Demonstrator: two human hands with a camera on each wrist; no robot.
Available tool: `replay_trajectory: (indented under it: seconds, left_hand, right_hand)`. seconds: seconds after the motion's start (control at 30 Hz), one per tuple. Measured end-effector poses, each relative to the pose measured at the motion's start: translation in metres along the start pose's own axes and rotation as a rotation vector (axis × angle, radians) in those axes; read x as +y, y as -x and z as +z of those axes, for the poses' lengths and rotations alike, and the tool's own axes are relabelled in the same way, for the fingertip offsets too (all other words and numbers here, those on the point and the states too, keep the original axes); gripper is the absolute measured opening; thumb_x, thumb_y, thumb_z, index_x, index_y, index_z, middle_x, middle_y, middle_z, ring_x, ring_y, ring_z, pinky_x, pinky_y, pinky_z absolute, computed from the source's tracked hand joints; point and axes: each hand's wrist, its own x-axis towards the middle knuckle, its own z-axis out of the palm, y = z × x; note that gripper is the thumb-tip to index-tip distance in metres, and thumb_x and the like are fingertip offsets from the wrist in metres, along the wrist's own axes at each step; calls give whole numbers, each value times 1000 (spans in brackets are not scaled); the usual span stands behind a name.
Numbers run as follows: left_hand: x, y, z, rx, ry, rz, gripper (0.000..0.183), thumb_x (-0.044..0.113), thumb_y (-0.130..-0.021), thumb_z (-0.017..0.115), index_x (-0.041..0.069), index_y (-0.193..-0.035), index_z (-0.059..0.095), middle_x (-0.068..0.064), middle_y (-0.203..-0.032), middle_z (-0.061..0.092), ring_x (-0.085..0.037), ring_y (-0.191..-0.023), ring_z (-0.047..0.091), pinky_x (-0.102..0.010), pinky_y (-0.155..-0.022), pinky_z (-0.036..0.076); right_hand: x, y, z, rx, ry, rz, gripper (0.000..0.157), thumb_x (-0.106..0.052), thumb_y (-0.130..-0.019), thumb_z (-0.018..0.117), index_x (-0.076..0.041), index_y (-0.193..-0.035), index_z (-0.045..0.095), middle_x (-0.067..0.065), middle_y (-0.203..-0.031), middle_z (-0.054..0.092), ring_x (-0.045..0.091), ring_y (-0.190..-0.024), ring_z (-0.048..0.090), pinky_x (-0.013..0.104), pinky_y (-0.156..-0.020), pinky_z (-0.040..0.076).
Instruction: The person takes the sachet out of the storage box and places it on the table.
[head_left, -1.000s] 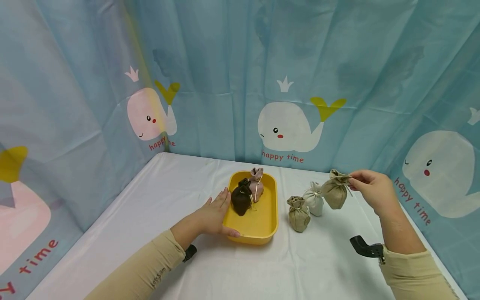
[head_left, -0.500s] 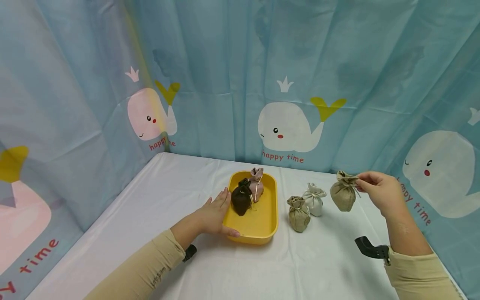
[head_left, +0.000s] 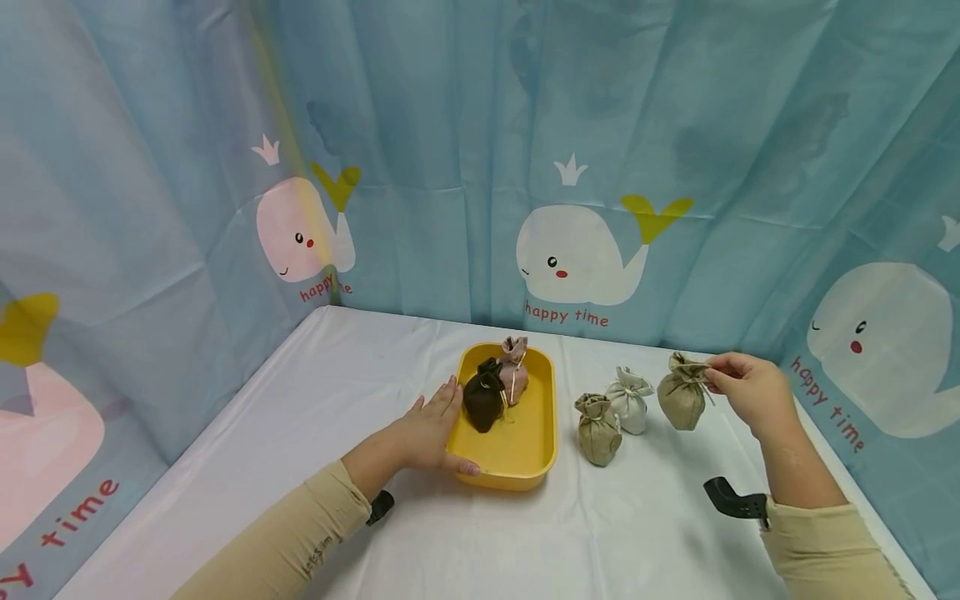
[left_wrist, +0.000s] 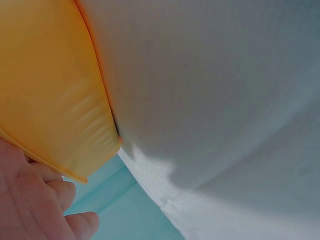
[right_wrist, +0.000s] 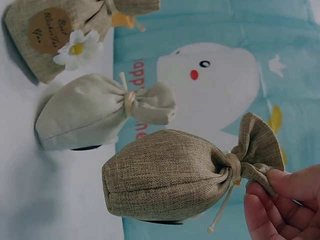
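My right hand (head_left: pixel 753 396) pinches the gathered neck of a tan-brown drawstring pouch (head_left: pixel 682 402) at the right of the table. In the right wrist view, thumb and fingertips grip the cloth above its cord. Beside it stand a white drawstring pouch (head_left: pixel 631 408) and, nearer the tray, another tan pouch (head_left: pixel 598 437), which shows a daisy and a round label in the right wrist view. My left hand (head_left: pixel 423 429) lies with extended fingers along the left rim of a yellow tray (head_left: pixel 517 450). Inside the tray sit a dark brown pouch (head_left: pixel 482 406) and a mauve pouch (head_left: pixel 513 377).
A white cloth (head_left: pixel 645 533) covers the table. Blue curtains (head_left: pixel 420 167) with printed whales stand along the back and both sides, close to the right arm. A black wrist mount (head_left: pixel 735 500) juts out from the right sleeve.
The held pouch first moves right, away from the white pouch, which comes into fuller view, then sinks lower and slightly back left. The left hand and tray stay still.
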Motion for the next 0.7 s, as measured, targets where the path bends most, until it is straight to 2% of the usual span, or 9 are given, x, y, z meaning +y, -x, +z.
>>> replay_trajectory:
  seconds: [0.17,0.37,0.5,0.7]
  left_hand:
    - [-1,0,0,0,11,4,133,88,-54,45,3,-146,0,-12,-153,-7,-23,-140,-1,-51,-109,11]
    - [-1,-1,-1,-5,3,-6,134,89,-52,42,5,-146,-2,-10,-153,-8,-21,-140,-2,-49,-110,10]
    - [0,0,-2,1,17,-1,134,89,-52,43,4,-147,-1,-11,-153,-7,-22,-140,-2,-50,-110,10]
    - [0,1,1,12,21,18,135,89,-51,43,3,-146,0,-13,-152,-7,-24,-140,-1,-50,-109,11]
  right_hand:
    - [4,-4,6,-7,7,18,22,-12,-93,53,5,-105,62,21,-96,64,21,-78,62,49,-77,49]
    - [7,-9,14,-25,6,44,22,-12,-93,52,5,-105,61,23,-100,62,32,-87,62,52,-79,47]
    - [9,-11,20,-33,29,40,23,-13,-93,52,4,-105,61,24,-102,62,35,-90,62,53,-78,47]
    - [12,-13,27,-63,54,41,23,-16,-93,53,2,-104,63,22,-100,64,33,-89,62,48,-74,49]
